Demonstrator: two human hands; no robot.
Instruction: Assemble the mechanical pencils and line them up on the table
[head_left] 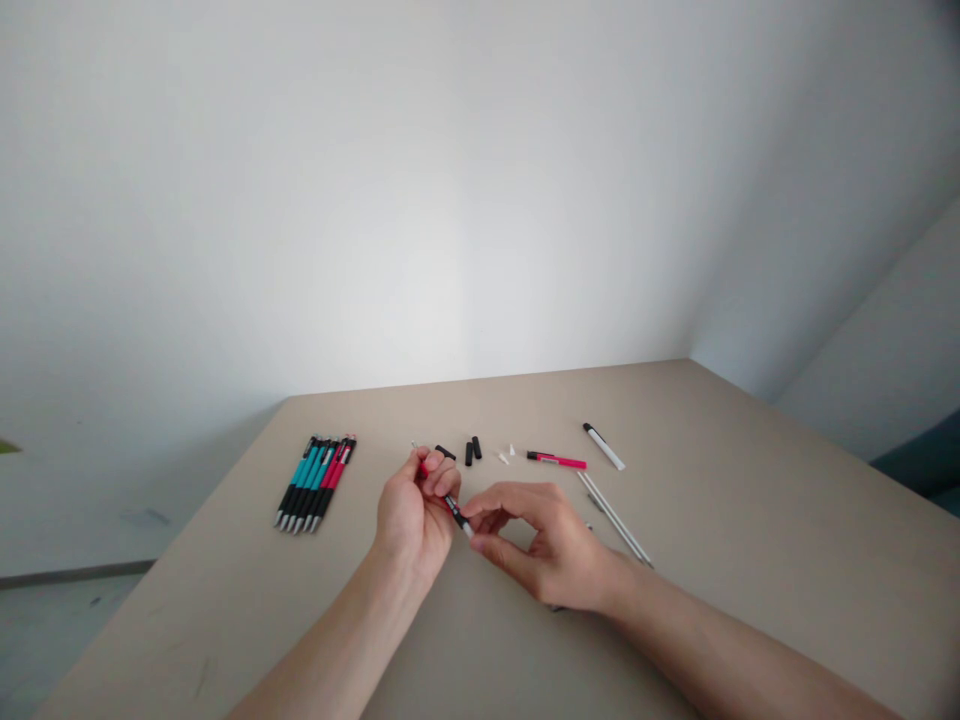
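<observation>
A red and black pen [452, 506] runs slantwise between my two hands, above the middle of the table. My left hand [415, 515] is palm up, with its fingers curled round the pen's red barrel. A thin pale tip pokes out past the left fingertips at the far end. My right hand [551, 550] pinches the near end, where a light-coloured end piece [468, 529] shows at the black part. Just beyond the left fingers lie several short black grips [477, 447], one partly hidden by that hand.
Assembled teal and red pens [315, 483] lie in a row at the left. Small white cone pieces [503, 458], a red barrel [559, 460] and a white barrel [604, 446] lie beyond the right hand. Thin white refills [616, 520] and small metal parts sit beside it, partly covered.
</observation>
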